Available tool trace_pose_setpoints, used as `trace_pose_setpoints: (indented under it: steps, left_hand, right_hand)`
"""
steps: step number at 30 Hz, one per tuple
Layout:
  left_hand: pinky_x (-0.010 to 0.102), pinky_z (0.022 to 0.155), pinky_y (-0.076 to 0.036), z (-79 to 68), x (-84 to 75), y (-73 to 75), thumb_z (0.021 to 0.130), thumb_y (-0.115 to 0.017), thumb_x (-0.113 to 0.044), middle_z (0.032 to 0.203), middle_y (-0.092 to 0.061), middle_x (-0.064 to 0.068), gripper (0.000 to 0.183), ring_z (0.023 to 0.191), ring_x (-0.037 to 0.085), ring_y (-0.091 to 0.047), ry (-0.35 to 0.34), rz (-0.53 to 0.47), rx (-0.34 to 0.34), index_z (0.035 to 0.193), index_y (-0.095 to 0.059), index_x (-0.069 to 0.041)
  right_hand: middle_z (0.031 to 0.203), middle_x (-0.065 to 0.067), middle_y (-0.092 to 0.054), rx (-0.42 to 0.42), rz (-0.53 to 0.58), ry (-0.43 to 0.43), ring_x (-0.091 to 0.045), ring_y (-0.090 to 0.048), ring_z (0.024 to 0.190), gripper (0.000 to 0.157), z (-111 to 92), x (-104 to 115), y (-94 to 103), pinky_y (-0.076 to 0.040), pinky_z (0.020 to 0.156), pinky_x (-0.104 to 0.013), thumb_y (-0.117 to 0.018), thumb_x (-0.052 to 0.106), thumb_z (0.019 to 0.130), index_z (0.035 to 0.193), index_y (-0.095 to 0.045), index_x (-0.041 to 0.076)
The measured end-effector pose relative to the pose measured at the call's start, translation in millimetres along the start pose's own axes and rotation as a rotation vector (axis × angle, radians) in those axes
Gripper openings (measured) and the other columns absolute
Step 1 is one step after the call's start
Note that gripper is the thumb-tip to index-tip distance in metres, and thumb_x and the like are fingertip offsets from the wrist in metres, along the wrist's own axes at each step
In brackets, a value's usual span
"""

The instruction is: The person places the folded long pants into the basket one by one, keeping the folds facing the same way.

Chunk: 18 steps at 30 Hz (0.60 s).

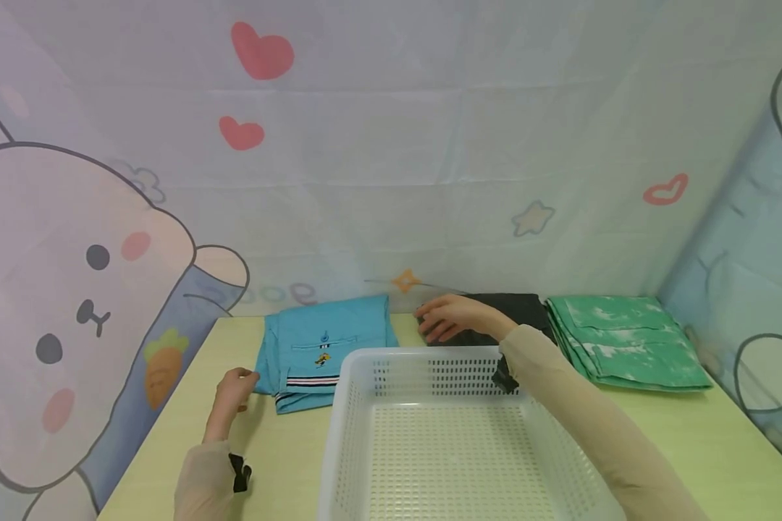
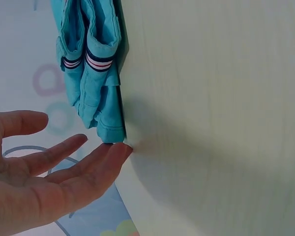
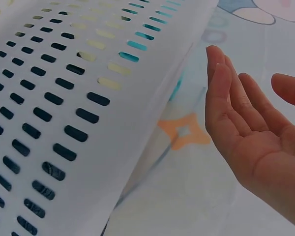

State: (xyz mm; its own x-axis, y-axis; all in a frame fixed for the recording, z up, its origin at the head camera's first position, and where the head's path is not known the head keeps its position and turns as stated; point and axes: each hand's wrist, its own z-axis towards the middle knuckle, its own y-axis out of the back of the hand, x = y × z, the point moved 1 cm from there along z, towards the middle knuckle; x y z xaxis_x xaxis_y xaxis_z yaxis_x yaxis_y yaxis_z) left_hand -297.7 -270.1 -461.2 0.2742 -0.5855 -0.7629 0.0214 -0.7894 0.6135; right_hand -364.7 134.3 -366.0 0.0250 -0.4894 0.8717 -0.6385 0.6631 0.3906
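The bench point(image 1: 280, 463) carries a white basket point(image 1: 430, 355) and, beyond it, a folded blue garment point(image 1: 335, 325), a green garment point(image 1: 632, 340) and a dark garment point(image 1: 524, 311). The right arm crosses the basket's far corner, the right hand point(image 1: 459, 317) extended near the dark garment, grip wide, empty; the left hand point(image 1: 231, 394), thumb apart, meets the blue garment's edge at its fingertips, grip wide

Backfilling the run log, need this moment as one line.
left hand: holding nothing, at edge of blue garment | right hand: holding nothing, near black garment | white basket: in front of black garment | green garment: folded
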Motion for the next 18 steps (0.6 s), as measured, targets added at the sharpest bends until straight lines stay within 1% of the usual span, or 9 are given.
trace_pose_setpoints:
  steps: [5,11,15,18]
  left_hand:
    - [0.044,0.078,-0.049,2.4,-2.8,1.4,0.09,-0.035,-0.023,0.124,-0.037,0.034,0.051,0.107,0.043,-0.044,-0.022,0.005,0.014,0.125,-0.034,0.014]
    - [0.044,0.075,-0.049,11.0,-9.9,5.6,0.09,-0.034,-0.021,0.122,-0.038,0.035,0.05,0.102,0.043,-0.048,-0.045,0.046,0.038,0.124,-0.034,0.015]
    - [0.045,0.079,-0.048,17.2,-11.5,7.5,0.09,-0.034,-0.023,0.123,-0.037,0.035,0.052,0.102,0.043,-0.047,-0.028,0.039,0.072,0.126,-0.032,0.015]
    - [0.048,0.083,-0.046,19.4,-10.2,7.4,0.091,-0.034,-0.024,0.124,-0.035,0.034,0.053,0.104,0.044,-0.045,-0.007,0.006,0.088,0.127,-0.03,0.015]
  right_hand:
    - [0.126,-0.018,-0.052,0.023,-0.011,-0.005,-0.029,-0.058,0.106,0.046,2,3,3.9,-0.047,0.088,-0.037,-0.047,0.016,0.091,0.135,-0.038,0.007]
    - [0.127,-0.019,-0.051,0.029,-0.031,-0.013,-0.031,-0.056,0.108,0.045,7,4,8.1,-0.045,0.091,-0.041,-0.045,0.017,0.092,0.135,-0.037,0.007]
    - [0.128,-0.019,-0.05,0.029,-0.019,-0.022,-0.03,-0.056,0.108,0.043,10,6,8.7,-0.043,0.094,-0.044,-0.042,0.019,0.093,0.135,-0.038,0.007]
    - [0.128,-0.019,-0.051,0.034,-0.02,-0.016,-0.03,-0.057,0.108,0.043,12,8,9.6,-0.044,0.092,-0.042,-0.04,0.02,0.094,0.136,-0.036,0.007]
